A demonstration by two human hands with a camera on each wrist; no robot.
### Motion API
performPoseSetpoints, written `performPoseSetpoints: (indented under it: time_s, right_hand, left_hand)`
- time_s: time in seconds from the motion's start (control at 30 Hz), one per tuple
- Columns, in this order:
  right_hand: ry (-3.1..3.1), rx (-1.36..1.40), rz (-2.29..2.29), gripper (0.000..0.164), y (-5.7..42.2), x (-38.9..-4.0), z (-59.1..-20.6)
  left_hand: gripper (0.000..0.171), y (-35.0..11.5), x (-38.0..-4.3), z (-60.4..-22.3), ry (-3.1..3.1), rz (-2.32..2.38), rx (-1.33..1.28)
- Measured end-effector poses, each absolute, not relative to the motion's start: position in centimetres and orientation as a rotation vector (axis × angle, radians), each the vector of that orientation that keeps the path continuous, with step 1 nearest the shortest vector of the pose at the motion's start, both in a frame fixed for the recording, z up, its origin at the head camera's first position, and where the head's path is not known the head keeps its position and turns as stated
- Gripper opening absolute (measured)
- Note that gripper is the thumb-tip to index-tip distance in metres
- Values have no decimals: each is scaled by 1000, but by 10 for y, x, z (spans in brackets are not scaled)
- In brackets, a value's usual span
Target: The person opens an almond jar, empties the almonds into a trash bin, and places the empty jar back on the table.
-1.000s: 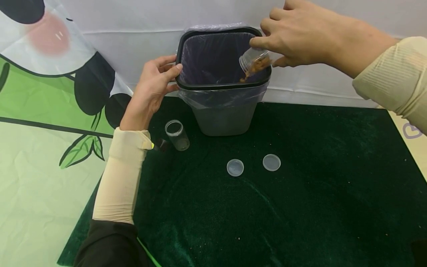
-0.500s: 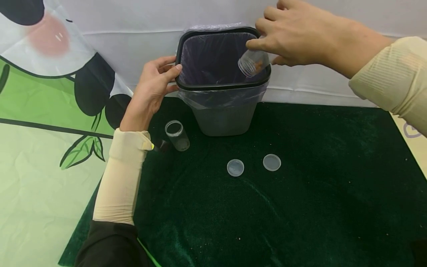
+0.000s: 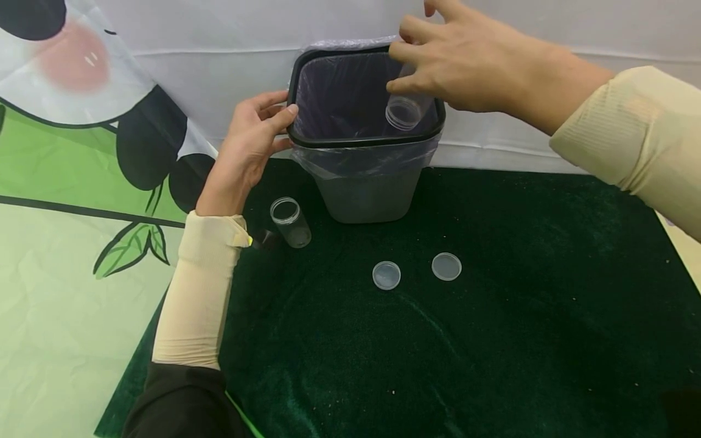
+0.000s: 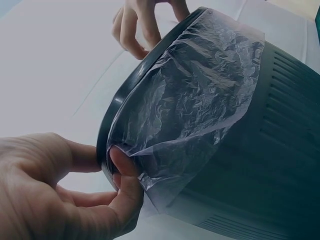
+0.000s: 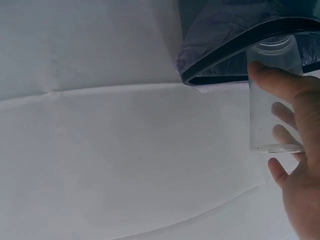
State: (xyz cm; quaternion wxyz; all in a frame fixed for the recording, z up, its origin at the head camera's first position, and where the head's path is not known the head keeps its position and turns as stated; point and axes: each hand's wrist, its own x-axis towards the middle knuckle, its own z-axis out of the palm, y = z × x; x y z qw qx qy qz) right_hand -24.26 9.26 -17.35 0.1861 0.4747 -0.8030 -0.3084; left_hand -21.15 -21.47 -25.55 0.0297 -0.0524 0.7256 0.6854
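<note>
My left hand [image 3: 253,137] pinches the left rim of a grey trash can [image 3: 368,198] between thumb and fingers; the left wrist view shows the fingers against its black rim and clear liner [image 4: 195,85]. Over the can's right side, my right hand [image 3: 465,64] grips a clear plastic jar [image 3: 404,112], tipped mouth-down into the opening. In the right wrist view that jar [image 5: 272,115] looks see-through, with no contents visible inside. A second clear jar [image 3: 292,225], uncapped, stands upright on the green cloth left of the can.
Two round clear lids, a left lid [image 3: 386,275] and a right lid [image 3: 446,266], lie on the green cloth [image 3: 520,340] in front of the can. A white sheet [image 3: 219,36] hangs behind. A panda-patterned backdrop [image 3: 82,292] borders the left.
The orange-brown bits in the tipped jar have fallen out of it. My right hand has moved left and turned the jar steeper. The left hand keeps its hold on the rim.
</note>
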Motion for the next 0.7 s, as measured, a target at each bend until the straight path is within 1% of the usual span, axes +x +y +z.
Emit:
performPoseSetpoints:
  time_s: [0.27,0.4,0.47,0.6,0.7]
  right_hand:
    - [-2219,1350,-921,77,87,-239,-175]
    - [-2183,1309,-980,83,85,-238,-176]
    - [-2142,1304,-1031,84,85,-238,-178]
    - [-2052,1378,-1109,81,85,-239,-182]
    - [-2058,1402,-1081,80,89,-240,-183]
  left_hand:
    - [59,-213,-210,-256,2234,2121,-149]
    - [59,-214,-209,-255,2225,2131,-137]
    - [59,-214,-209,-254,2224,2136,-133]
    - [59,-214,-208,-253,2220,2145,-133]
    - [59,-213,-208,-253,2214,2150,-136]
